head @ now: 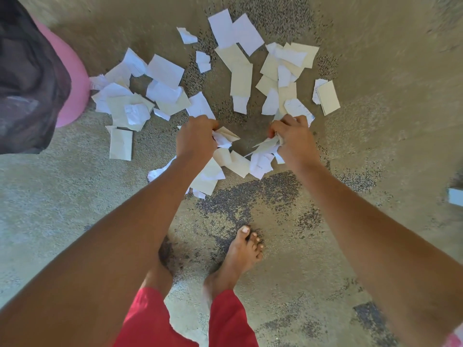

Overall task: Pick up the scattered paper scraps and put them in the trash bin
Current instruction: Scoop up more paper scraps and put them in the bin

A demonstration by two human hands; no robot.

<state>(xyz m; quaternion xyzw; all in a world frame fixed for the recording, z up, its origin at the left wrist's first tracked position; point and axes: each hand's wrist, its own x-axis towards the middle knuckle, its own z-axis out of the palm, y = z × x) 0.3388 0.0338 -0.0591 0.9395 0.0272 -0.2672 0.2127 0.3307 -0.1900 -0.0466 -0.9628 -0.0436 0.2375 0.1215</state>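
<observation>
Currently my left hand (195, 136) and right hand (292, 136) each clutch a wad of paper scraps (165, 71); most lie strewn over the floor (75, 196); overfull fists could shed pieces before the trash bin (75, 78) at the floor's left edge.

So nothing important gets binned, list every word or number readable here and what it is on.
No text can be read.
Right scrap, beside the right hand: faint marks, too blurred.
Left-pile scrap: faint print, too blurred.
Trash bin: no label shows.
</observation>
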